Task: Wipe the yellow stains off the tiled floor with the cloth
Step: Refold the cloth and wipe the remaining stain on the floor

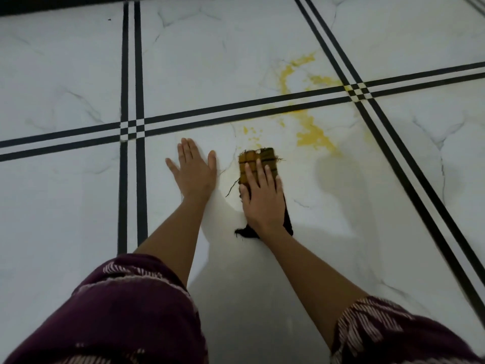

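Two hands were on the tiled floor [78,206]: the left hand [193,169] lay flat and spread as a brace, holding nothing; the right hand [262,198] pressed the cloth [258,160] down with its fingers extended. The cloth's front edge, already yellowed, sat just short of the small yellow specks [249,132]. A larger yellow patch [312,136] lay ahead to the right, and a yellow trail [291,72] crossed the black tile lines [236,109] onto the far tile. Step judged: wiping under way, most stain left. Next move likely called for a firm push forward and rightward through the patch
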